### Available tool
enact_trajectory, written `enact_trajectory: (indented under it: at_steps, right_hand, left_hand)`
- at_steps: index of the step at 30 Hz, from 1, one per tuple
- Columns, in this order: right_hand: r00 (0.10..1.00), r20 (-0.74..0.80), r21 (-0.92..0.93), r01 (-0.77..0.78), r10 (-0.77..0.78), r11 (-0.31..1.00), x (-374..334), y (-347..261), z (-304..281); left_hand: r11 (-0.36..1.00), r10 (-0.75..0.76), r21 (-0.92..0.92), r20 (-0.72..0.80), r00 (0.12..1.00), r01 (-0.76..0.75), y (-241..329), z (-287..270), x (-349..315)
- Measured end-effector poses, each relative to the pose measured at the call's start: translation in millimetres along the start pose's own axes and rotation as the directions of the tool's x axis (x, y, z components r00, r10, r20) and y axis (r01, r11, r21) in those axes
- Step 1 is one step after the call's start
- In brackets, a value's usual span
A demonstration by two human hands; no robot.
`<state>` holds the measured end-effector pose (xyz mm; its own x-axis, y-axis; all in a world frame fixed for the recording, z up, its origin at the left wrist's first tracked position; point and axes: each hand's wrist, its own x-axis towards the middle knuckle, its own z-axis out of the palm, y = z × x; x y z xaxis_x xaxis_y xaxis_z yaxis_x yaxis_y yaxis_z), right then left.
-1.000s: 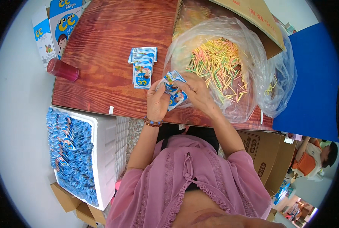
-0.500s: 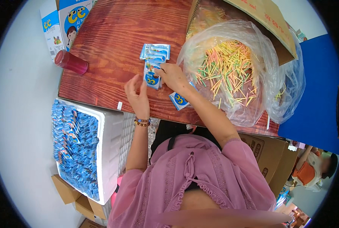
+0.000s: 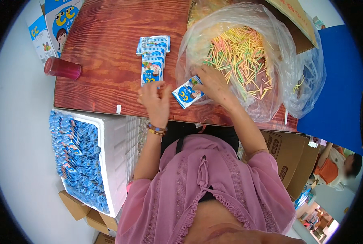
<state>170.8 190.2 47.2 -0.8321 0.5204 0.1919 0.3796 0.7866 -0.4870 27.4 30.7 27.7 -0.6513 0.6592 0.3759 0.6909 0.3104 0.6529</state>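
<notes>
Small blue-and-white packets (image 3: 152, 69) lie overlapped in a short row on the wooden table. Just below the row's near end, my left hand (image 3: 155, 103) hovers with its fingers apart and somewhat blurred; nothing shows in it. To the right, a single blue-and-white packet (image 3: 186, 94) sits tilted, pinched at its right side by the thumb and fingers of my right hand (image 3: 215, 86). Beyond that hand, a clear plastic bag (image 3: 197, 36) holds many thin pastel sticks (image 3: 242, 53) in yellow, green and pink.
A pinkish-red jar (image 3: 63, 67) lies at the table's left edge near printed boxes (image 3: 61, 24). Below it, a white foam box (image 3: 112, 142) is full of blue packets. At the right are a cardboard box (image 3: 299, 24), a blue surface (image 3: 328, 77) and another person (image 3: 332, 168).
My right hand has left the row and moved right onto the single packet. My left hand has drawn slightly down from the row. The whole view has shifted a little.
</notes>
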Motion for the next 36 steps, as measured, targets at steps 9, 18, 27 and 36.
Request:
enact_trajectory:
  at_steps: [9, 18, 27, 36]
  right_hand:
    - [1.000, -0.010, 0.110, -0.010, 0.011, 0.994, -1, 7, 4]
    - [0.896, -0.377, 0.048, 0.273, -0.236, 0.961, -7, 20, -9]
    - [0.967, 0.029, 0.808, -0.171, 0.252, 0.564, -20, 12, -38]
    - [0.953, 0.076, 0.850, -0.216, 0.295, 0.480, -33, 16, -39]
  left_hand:
    - [0.986, -0.103, 0.153, 0.225, 0.969, 0.069, 10, 22, -13]
    - [0.993, 0.102, 0.041, 0.093, 0.990, -0.106, 25, 16, -5]
    - [0.532, -0.215, -0.750, 0.330, 0.919, 0.393, 43, 34, 10]
    - [0.290, -0.311, -0.796, 0.447, 0.839, 0.531, 57, 39, 7]
